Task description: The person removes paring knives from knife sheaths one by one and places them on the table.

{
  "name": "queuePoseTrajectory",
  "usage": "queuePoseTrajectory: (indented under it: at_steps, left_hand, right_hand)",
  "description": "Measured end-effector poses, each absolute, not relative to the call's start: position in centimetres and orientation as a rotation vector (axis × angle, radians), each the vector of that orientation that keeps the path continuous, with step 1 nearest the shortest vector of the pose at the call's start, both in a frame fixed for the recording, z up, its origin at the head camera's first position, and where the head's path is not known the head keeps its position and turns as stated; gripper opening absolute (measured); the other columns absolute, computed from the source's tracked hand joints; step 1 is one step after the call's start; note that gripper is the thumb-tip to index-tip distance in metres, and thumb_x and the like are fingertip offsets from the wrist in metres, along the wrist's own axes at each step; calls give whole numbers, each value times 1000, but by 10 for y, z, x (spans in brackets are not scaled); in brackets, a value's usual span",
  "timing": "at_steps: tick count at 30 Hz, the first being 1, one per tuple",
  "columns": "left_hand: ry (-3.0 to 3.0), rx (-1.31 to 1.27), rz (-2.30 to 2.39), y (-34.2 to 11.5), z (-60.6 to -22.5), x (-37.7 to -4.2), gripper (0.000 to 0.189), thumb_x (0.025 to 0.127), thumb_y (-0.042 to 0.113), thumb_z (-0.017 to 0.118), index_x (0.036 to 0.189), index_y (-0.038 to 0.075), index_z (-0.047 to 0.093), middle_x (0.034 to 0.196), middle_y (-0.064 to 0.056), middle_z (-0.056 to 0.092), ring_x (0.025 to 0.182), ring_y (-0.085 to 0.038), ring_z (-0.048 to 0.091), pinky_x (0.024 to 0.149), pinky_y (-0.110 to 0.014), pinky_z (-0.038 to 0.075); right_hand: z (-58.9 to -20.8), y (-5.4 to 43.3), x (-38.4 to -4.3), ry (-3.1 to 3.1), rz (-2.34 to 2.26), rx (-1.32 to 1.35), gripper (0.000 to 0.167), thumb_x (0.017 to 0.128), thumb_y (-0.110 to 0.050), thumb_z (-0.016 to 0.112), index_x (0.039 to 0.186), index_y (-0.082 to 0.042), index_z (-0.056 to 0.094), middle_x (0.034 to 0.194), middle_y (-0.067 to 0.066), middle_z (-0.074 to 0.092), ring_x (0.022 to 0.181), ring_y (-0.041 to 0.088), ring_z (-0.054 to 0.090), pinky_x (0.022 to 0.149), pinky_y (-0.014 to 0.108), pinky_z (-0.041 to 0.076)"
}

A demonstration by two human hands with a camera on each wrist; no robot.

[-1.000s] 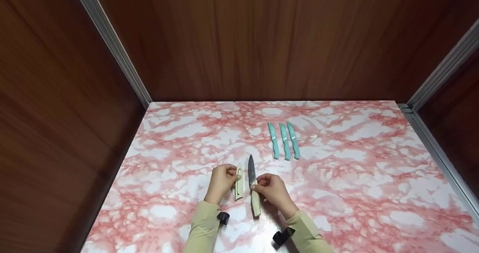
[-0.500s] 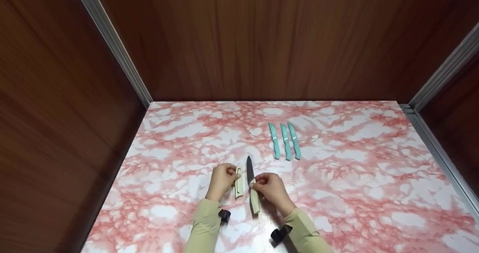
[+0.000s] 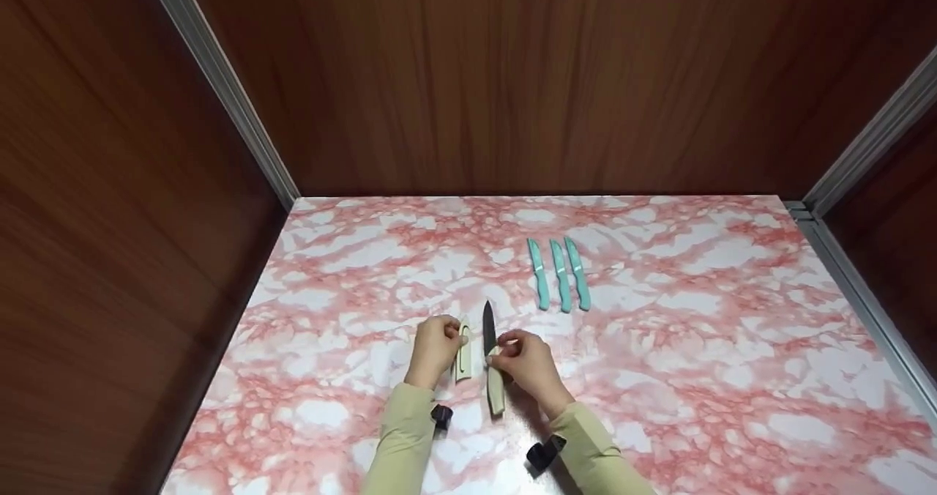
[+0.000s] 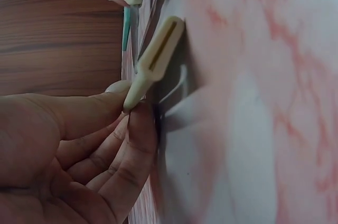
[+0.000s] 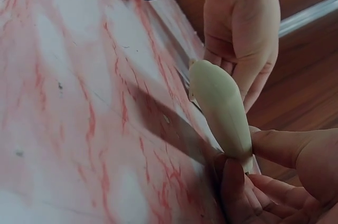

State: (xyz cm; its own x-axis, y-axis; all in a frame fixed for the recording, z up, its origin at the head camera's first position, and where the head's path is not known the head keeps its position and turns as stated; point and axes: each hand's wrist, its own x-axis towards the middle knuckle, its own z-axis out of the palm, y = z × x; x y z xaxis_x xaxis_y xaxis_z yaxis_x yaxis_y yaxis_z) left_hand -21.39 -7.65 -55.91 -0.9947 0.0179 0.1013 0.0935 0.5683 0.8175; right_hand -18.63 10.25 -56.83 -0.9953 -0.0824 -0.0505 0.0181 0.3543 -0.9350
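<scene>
In the lower middle of the head view, two hands work side by side over a worktop [image 3: 659,378] with a red-and-white marbled pattern. The left hand [image 3: 433,348] pinches a cream sheath [image 3: 464,363] along its left edge, thumb on top; the sheath stands nearly lengthwise in the frame, with a long oval slot on its face. Just to its right, and apart from it, is a knife [image 3: 495,389] with a dark blade pointing toward the top of the frame and a cream handle toward the bottom. The right hand [image 3: 528,363] grips it between thumb and fingers where handle meets blade. The left-wrist view is dim, so whether the sheath touches the surface is hard to say.

Right of centre and higher in the frame, three teal knives [image 3: 561,279] lie in a row, tips up, each with a pale band. Both forearms wear khaki sleeves [image 3: 399,444], each with a small black device [image 3: 546,455] at the cuff. Brown wood-grain panels [image 3: 483,77] fill the top and left of the frame.
</scene>
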Motion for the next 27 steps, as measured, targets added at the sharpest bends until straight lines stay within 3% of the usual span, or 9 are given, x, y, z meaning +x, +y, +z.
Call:
queuePoseTrajectory:
  at_steps: [5, 12, 27]
  left_hand:
    - [-2712, -106, -1352, -74, -561, -215, 9, 76, -6, 72, 84, -4, 68, 66, -1, 54, 60, -12, 48, 58, -29, 45]
    - [-2711, -118, -1330, -72, -559, -214, 9, 76, -8, 72, 83, -3, 67, 67, -2, 55, 61, -13, 49, 59, -29, 45]
    - [-2680, -124, -1287, -70, -559, -214, 10, 74, -10, 71, 81, -5, 65, 62, -1, 53, 57, -10, 46, 55, -28, 44]
  right_hand:
    - [-567, 101, -187, 2557, -1695, -118, 42, 77, -6, 78, 115, 4, 65, 69, 2, 62, 53, 10, 56, 46, 24, 46]
    - [-567, 99, -190, 2648, -1622, -157, 43, 75, -7, 79, 115, 4, 67, 68, 1, 61, 57, 10, 55, 49, 25, 47]
    - [-561, 93, -189, 2660, -1560, -124, 44, 77, -3, 76, 118, 4, 65, 62, 4, 58, 46, 10, 53, 41, 26, 47]
